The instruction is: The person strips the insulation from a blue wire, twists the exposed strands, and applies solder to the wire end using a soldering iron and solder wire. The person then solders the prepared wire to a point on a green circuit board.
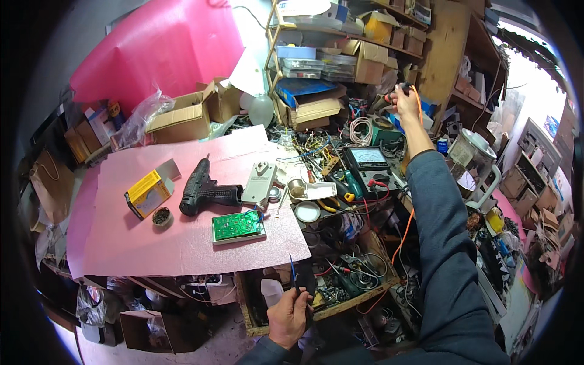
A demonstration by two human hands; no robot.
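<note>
My right hand (406, 104) reaches to the far right of the bench. Its fingers are closed round a black-and-red handle (390, 96), and an orange cord (415, 213) runs from beside the hand down along the forearm. I cannot make out what tool the handle belongs to. Low in the middle, my left hand (289, 317) pinches a thin dark stick with a blue upper part (292, 267), held upright over an open drawer (322, 313). On the pink sheet (152, 255) lie a green circuit board (238, 226), a black cordless drill (207, 187) and a light grey plastic casing (260, 182).
A yellow box (149, 194) and a small round tin (162, 217) stand left of the drill. An analog multimeter (370, 164) with a red lead sits right of centre, near tangled wires (313, 149). Cardboard boxes (179, 118) line the back. A clear jug (474, 161) stands right of my forearm.
</note>
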